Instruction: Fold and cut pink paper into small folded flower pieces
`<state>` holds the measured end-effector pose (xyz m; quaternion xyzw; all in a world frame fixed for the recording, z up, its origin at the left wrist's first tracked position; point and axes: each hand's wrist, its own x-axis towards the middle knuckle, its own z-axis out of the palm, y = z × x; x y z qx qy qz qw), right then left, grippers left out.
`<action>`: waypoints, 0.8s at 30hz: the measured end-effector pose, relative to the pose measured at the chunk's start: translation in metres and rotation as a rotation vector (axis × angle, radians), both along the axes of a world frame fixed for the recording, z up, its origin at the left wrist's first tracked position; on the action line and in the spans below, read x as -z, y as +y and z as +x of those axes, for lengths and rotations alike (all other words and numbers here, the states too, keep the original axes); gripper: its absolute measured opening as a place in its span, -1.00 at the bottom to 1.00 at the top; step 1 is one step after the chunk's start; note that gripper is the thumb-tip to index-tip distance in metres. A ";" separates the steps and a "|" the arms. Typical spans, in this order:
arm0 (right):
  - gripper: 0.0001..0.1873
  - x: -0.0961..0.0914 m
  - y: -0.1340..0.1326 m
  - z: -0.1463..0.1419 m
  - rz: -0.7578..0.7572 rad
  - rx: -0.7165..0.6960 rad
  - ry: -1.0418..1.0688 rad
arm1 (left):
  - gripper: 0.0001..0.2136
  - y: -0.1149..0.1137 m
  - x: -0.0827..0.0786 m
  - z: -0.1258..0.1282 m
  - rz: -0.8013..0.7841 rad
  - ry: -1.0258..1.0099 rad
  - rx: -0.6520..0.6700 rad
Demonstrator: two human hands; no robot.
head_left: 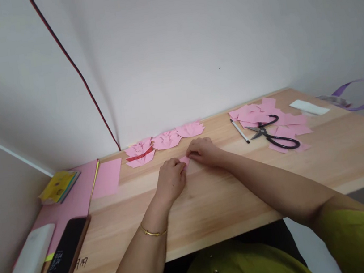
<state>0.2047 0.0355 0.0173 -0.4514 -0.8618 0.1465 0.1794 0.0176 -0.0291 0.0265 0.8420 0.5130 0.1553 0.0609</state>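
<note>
Near the middle of the wooden table, a small piece of pink paper point(185, 160) lies between my two hands. My left hand point(171, 178) grips its left side with curled fingers. At its upper right edge, my right hand point(203, 152) pinches the paper between thumb and fingers. Most of the paper is covered by my fingers, so its full shape is hidden. Just beyond my hands, several folded pink paper pieces point(166, 139) stand in a row along the wall, and a red strip point(140, 154) crosses the leftmost ones.
Black-handled scissors point(262, 131) rest on pink paper scraps point(288, 119) at the right, beside a pen point(239, 131) and a white strip point(309, 107). Leftward are pink sheets point(108, 178), a yellow pad point(58, 186), a phone point(64, 259) and a white power bank point(27, 264).
</note>
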 end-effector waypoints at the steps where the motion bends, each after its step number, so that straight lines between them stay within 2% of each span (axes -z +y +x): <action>1: -0.81 -0.001 -0.001 -0.001 0.003 0.002 -0.004 | -0.79 -0.001 -0.001 0.000 0.002 0.013 0.010; 6: -0.79 -0.005 -0.011 -0.006 0.043 0.030 -0.015 | -0.79 -0.005 -0.007 -0.004 -0.032 0.079 0.079; 12: -0.71 -0.002 -0.016 -0.012 0.031 0.110 -0.043 | -0.79 -0.006 -0.010 -0.005 -0.041 0.142 0.068; 24: -0.83 0.005 0.008 -0.003 -0.056 0.260 -0.006 | -0.88 -0.019 -0.017 0.003 -0.056 0.169 0.011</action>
